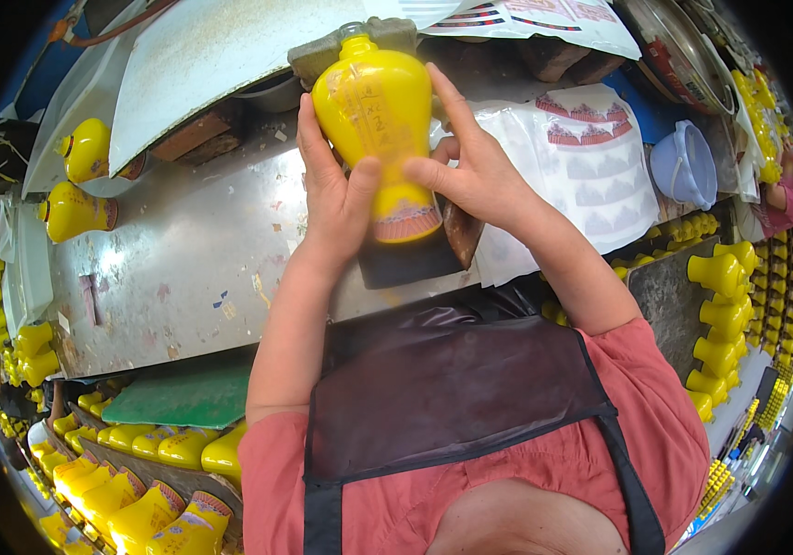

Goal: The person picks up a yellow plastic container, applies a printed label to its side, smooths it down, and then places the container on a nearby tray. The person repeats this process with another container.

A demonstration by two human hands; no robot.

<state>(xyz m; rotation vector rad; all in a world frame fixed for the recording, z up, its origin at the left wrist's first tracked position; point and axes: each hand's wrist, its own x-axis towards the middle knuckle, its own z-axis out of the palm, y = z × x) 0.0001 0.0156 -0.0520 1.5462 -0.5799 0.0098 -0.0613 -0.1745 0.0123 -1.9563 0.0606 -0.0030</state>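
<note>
worktop [184, 250]: steel, bare patch near-left | bottle [380, 120]: yellow glazed, lifted above worktop centre, likely heavy, rigid, slick, breakable; best held round lower belly | left hand [333, 199]: grip closed on bottle's left | right hand [470, 171]: closed on its right, fingers spread

**Yellow vase-shaped bottle held over a metal bench**

Both hands grip a yellow bottle [378, 120] above a metal worktable [184, 268]. The left hand [336, 199] wraps its left side; the right hand [470, 171] presses its right side. Label sheets [590, 176] lie to the right; more yellow bottles [77, 211] rest on the table's left.
</note>
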